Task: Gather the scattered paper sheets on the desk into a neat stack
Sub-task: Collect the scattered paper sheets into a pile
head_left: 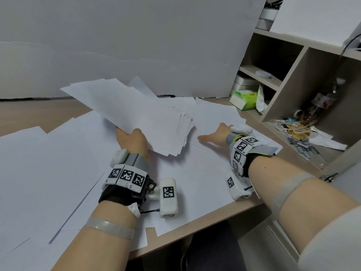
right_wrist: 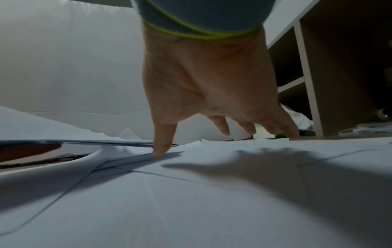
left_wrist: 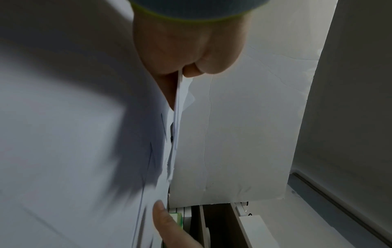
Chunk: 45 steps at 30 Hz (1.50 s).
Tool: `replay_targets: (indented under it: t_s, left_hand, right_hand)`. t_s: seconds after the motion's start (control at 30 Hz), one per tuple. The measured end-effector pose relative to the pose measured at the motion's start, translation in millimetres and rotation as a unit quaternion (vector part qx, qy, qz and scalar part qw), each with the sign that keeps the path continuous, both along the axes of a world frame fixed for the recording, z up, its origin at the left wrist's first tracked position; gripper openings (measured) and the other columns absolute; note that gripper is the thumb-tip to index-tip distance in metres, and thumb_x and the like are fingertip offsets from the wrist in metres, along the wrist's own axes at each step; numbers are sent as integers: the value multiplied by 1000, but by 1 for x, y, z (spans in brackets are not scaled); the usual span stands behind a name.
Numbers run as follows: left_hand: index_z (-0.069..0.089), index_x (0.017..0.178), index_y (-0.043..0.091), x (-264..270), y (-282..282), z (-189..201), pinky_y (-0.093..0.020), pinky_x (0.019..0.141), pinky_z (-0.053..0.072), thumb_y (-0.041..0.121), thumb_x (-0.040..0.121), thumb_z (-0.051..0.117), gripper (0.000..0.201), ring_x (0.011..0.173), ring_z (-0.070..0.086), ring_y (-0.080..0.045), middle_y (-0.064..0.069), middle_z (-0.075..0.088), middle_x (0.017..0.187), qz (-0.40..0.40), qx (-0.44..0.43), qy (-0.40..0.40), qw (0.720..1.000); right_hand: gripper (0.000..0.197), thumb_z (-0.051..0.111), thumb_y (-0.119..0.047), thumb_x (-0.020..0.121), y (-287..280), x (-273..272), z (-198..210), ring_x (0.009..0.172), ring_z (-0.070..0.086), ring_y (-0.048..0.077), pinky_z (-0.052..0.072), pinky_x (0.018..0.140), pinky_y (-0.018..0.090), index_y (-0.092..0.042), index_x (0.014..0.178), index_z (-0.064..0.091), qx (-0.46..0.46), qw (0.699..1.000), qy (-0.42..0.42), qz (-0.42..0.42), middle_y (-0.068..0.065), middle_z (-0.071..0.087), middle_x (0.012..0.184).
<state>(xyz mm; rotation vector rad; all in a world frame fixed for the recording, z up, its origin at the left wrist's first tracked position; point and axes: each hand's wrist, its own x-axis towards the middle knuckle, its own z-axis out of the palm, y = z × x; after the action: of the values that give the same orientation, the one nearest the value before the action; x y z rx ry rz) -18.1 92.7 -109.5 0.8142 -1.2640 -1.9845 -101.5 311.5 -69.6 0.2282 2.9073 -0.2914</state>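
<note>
White paper covers most of the desk (head_left: 195,227) as I watch from the head camera: my left hand (head_left: 131,140) grips a fanned bundle of sheets (head_left: 136,112) by its near edge, raised off the surface, edges not yet squared. My right hand (head_left: 216,133) lies spread and flat, fingers straight, on a loose sheet (head_left: 213,114) at the far right, holding nothing. More loose sheets (head_left: 48,173) lie overlapped across the near and left side of the desk. A shelf unit (head_left: 293,75) with a green tissue pack (head_left: 245,99) stands at the right.

From the left wrist, thumb and fingers (left_wrist: 169,87) pinch the bundle edge-on; several uneven sheet edges show, and a fingertip of the other hand appears near the bottom.

From the right wrist, the hand's fingers are extended, the thumb tip (right_wrist: 161,149) pressing on paper, the other fingertips apparently at the sheet's far edge; whether they touch it I cannot tell. The held bundle's edge sits just beside the thumb.

By my reading, the job is perhaps a third done: a partial bundle is collected, many sheets remain scattered, and the tidy squaring-up is still ahead.
</note>
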Motion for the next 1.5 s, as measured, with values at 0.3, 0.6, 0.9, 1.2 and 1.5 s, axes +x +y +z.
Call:
replay_targets:
  t_s: [0.3,0.6,0.9,1.2,1.5]
  left_hand:
    - [55,134,16,-1,-1,1,-27,82,52,-9,81,41,60,91,62,-19,5,66,114,4,-8,-12,1000]
    - [55,132,12,1,-1,4,-27,76,50,-9,82,44,56,89,60,-20,4,64,107,4,-18,-24,1000]
    - [53,133,10,7,11,12,-6,49,39,-7,85,45,52,82,55,-19,5,59,102,-34,-39,-38,998]
    - [53,131,12,7,12,8,-30,73,47,-6,83,45,52,83,55,-23,-1,64,107,-78,0,-23,997]
    - [54,129,15,7,11,5,-24,63,47,-6,84,42,52,77,56,-17,0,64,108,-85,13,-14,996]
  right_hand:
    - [114,57,-90,56,-5,1,-12,124,50,34,39,105,44,-9,135,48,42,997,-50,31,12,54,136]
    - [96,65,-74,70,2,7,-6,122,51,34,42,99,41,-6,134,45,44,999,-11,26,13,53,133]
    - [95,74,-49,75,39,20,0,133,46,27,38,110,39,-15,150,28,5,999,4,43,3,47,148]
    - [77,76,-27,78,83,22,10,124,54,34,49,96,41,-9,144,40,-21,999,20,-22,14,51,141]
    - [82,57,-64,86,40,8,23,123,48,24,35,100,32,-6,142,39,44,996,-56,-50,10,46,143]
